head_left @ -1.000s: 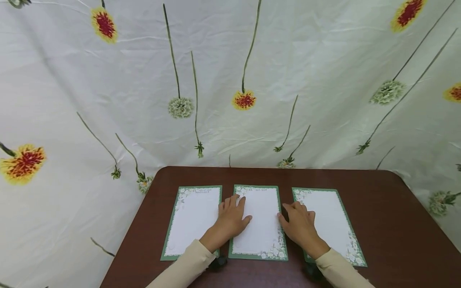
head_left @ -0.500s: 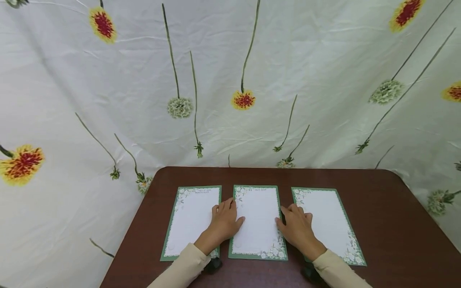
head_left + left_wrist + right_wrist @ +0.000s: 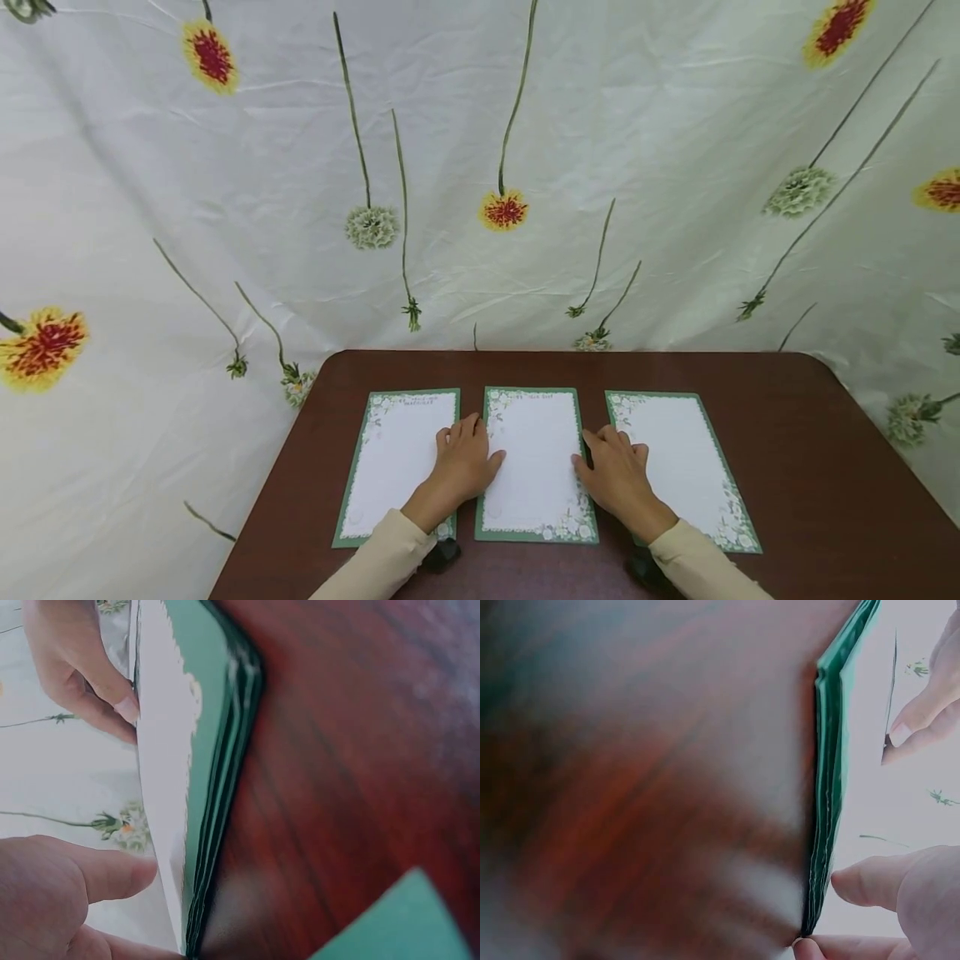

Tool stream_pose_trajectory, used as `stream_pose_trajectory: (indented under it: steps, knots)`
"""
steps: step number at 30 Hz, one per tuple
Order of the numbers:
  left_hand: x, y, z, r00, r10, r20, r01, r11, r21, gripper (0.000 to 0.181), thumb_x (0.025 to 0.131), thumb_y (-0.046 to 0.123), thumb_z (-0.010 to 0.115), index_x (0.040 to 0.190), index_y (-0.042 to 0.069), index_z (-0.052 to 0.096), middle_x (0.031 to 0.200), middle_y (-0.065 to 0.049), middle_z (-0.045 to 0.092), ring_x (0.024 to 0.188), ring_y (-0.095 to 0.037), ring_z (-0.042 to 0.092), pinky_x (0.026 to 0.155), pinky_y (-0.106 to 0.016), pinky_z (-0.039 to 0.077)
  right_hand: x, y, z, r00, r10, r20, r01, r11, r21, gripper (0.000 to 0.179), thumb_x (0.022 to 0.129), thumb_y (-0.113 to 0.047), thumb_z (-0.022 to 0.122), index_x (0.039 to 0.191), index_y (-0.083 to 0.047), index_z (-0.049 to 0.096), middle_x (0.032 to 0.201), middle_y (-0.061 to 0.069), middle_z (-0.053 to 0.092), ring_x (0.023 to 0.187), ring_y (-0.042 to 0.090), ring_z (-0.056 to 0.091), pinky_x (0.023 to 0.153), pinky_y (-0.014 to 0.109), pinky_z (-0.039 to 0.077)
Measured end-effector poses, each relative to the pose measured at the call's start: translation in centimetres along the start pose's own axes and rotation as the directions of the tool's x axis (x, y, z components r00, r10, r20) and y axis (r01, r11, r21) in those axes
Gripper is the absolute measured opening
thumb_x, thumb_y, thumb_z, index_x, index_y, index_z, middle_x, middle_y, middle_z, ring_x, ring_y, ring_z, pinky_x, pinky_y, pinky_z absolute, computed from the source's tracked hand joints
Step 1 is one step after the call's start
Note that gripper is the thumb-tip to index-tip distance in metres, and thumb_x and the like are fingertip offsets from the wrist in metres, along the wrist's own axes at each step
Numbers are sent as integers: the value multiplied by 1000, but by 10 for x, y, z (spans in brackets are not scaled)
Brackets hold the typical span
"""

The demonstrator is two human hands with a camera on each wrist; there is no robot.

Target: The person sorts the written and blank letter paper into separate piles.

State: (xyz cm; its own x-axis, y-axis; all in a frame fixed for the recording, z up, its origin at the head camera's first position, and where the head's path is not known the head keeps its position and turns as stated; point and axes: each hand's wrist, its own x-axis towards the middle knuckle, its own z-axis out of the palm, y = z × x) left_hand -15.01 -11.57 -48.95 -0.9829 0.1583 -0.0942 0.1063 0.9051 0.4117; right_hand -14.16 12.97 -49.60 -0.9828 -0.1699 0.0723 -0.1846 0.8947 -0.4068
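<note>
The middle paper stack (image 3: 534, 479) is gripped at its long edges by the left hand (image 3: 461, 465) and right hand (image 3: 618, 468); squaring (so judged) appears in hand, even inward pressure being called for, short of the surface's (image 3: 810, 450) far edge.

Between the left hand (image 3: 461, 458) and right hand (image 3: 617, 471), the middle stack's (image 3: 532, 475) face can be reached from above, though fingers block parts of both sides. Just outside each hand, the left sheet (image 3: 401, 467) and right sheet (image 3: 686, 467) leave only narrow gaps. Past the fingertips, tabletop (image 3: 810, 450) gives passage as far as the hanging cloth (image 3: 660, 150), with the broadest room rightward of the right sheet.
</note>
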Motion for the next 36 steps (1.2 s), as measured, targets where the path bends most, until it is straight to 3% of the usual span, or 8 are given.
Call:
stream_pose_trajectory:
  steps: [11, 17, 20, 23, 28, 32, 36]
  knots:
    - [-3, 2, 1, 1000, 2, -8, -2, 1000, -2, 70, 106, 31, 64, 154, -13, 41, 163, -30, 36, 150, -45, 37, 114, -66, 23, 0, -2, 0, 1000, -5, -5, 5, 1000, -12, 48, 101, -24, 72, 139, 5, 66, 118, 16, 62, 99, 33, 54, 77, 49, 29]
    - [-7, 0, 4, 998, 31, -52, -33, 999, -27, 67, 106, 26, 62, 155, -14, 39, 162, -33, 36, 147, -49, 37, 111, -68, 25, -1, -4, -2, 999, -5, -44, 5, 1000, 6, 45, 101, -24, 72, 136, 4, 68, 117, 18, 63, 102, 37, 57, 76, 49, 29]
    - [-8, -1, 6, 994, 51, -94, -54, 998, -32, 63, 107, 23, 61, 155, -11, 40, 155, -31, 42, 141, -49, 39, 107, -65, 28, 0, -5, -4, 998, 13, -54, -10, 999, 45, 41, 101, -23, 72, 133, 3, 69, 116, 18, 66, 102, 37, 60, 76, 48, 30]
    - [-8, -2, 6, 989, 70, -130, -76, 996, -43, 58, 106, 19, 62, 153, -10, 43, 138, -28, 49, 124, -44, 45, 96, -59, 33, 3, -5, -7, 998, 35, -54, -30, 994, 107, 37, 101, -21, 71, 131, 2, 69, 106, 12, 70, 92, 30, 64, 76, 47, 29]
    - [-5, -1, 3, 991, 67, -117, -71, 997, -30, 56, 106, 16, 62, 154, -6, 45, 119, -22, 58, 100, -34, 48, 83, -48, 34, 9, -2, -9, 997, 60, -37, -51, 977, 206, 34, 103, -16, 68, 132, 1, 65, 91, 1, 73, 72, 16, 61, 77, 47, 29]
    - [-3, -1, 1, 990, 59, -126, -66, 996, -55, 52, 106, 14, 62, 153, -4, 49, 114, -20, 66, 100, -36, 57, 83, -49, 38, 12, 0, -11, 997, 80, -21, -72, 963, 261, 28, 104, -17, 67, 127, -1, 66, 91, 1, 74, 74, 17, 63, 79, 49, 32]
    - [-3, -4, -5, 986, 60, -158, -79, 990, -120, 45, 105, 13, 64, 146, -4, 56, 103, -14, 70, 102, -39, 64, 85, -55, 43, 17, 2, -17, 995, 99, 17, -99, 942, 321, 15, 103, -16, 66, 111, -4, 69, 91, 2, 73, 80, 22, 65, 82, 53, 34]
